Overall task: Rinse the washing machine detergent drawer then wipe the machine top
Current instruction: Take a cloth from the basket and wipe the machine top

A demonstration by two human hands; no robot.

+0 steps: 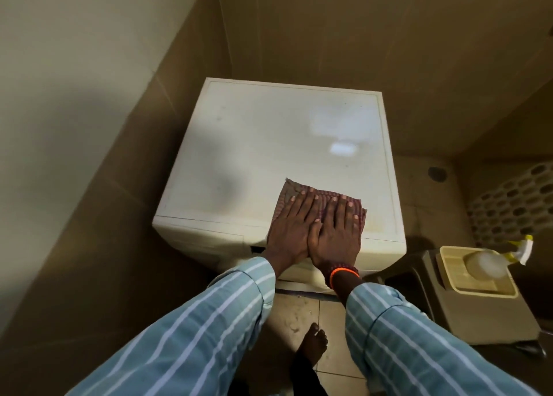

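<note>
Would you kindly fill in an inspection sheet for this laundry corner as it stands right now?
Surface: white washing machine top, faint marks, bright reflection toward the back right.
Job's things: striped cloth lies flat at the front edge; the detergent drawer cannot be made out.
Clutter: spray bottle on a beige tray atop a stool to the right.
Hands: left hand and right hand side by side, palms flat on the cloth; orange bracelet on the right wrist.
Cables: nothing seen.
Surroundings: brown tiled walls, perforated basket at right, tiled floor, a bare foot.
</note>
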